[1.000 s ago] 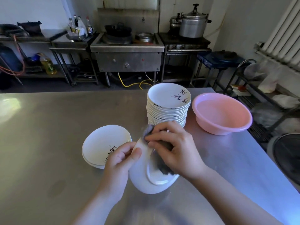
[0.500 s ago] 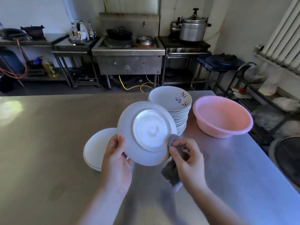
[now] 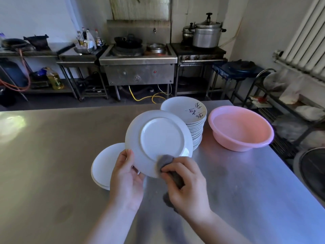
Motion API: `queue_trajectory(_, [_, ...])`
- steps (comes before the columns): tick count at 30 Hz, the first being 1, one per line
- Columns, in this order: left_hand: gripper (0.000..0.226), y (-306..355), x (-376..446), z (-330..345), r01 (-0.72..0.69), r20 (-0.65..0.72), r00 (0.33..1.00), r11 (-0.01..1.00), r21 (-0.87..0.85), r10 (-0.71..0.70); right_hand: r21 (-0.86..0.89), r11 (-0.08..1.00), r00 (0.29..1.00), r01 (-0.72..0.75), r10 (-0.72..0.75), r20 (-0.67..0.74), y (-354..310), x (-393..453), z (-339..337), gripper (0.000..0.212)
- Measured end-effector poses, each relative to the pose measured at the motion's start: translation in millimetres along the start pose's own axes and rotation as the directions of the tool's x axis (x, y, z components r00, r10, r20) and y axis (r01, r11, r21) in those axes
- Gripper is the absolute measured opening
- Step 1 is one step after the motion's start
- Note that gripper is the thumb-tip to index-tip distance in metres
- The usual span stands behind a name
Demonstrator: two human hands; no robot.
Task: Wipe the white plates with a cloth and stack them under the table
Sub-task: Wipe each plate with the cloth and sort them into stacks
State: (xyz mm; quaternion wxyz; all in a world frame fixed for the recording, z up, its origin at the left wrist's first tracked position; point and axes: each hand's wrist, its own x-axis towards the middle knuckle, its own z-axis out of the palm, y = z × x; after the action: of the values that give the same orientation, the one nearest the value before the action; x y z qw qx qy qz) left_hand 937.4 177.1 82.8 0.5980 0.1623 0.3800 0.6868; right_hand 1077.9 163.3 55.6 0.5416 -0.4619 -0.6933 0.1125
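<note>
Low in the centre of the frame, the right hand [image 3: 186, 184] curls round a grey cloth [image 3: 165, 162] and presses its bunched end against the lower edge of the held plate [image 3: 158, 141]. That contact is what the wiping turns on: the plate stands tilted on edge, underside toward the camera, directly above and touching the cloth, so the next stroke would likely run up across the foot ring. The left hand [image 3: 126, 180] grips the plate's lower left rim, thumb on the back, steadying it.

Just behind that hand, a short pile of white plates [image 3: 103, 166] lies on the steel table [image 3: 52, 155]. Further up and right stands the tall stack of plates [image 3: 191, 120], partly covered by the held plate and close enough to be knocked. A pink basin [image 3: 241, 127] sits to the right of it. Stoves and pots line the far wall.
</note>
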Motion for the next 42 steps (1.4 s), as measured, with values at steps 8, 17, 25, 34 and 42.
queue_trajectory(8, [0.019, -1.4, -2.2, -11.3, 0.010, 0.052, 0.998, 0.981, 0.192, -0.021, 0.106, 0.889, 0.880, -0.445, 0.456, -0.135, 36.7, 37.5, -32.8, 0.026])
queue_trajectory(17, [0.020, -9.5, -15.9, -2.8, -0.159, 0.281, 0.959, 0.878, 0.452, 0.029, -0.062, 0.998, 0.998, -0.002, 0.006, 0.062, -0.1, 56.4, -17.3, 0.013])
queue_trajectory(25, [0.019, -7.8, -15.5, -6.6, -0.197, 0.286, 0.957, 0.837, 0.511, 0.051, -0.076, 0.993, 0.996, -0.087, 0.085, -0.038, 15.2, 55.6, -19.9, 0.014])
queue_trajectory(34, [0.016, -4.4, -15.1, -10.1, -0.142, 0.259, 0.966, 0.876, 0.462, 0.019, 0.017, 0.999, 0.999, -0.031, 0.030, 0.045, 14.7, 57.5, -22.8, 0.011])
queue_trajectory(42, [0.010, 1.9, -3.4, -5.2, -0.057, 0.028, 0.998, 0.987, 0.151, 0.053, 0.168, 0.908, 0.904, -0.383, 0.406, -0.136, 34.9, 13.3, -21.9, 0.025])
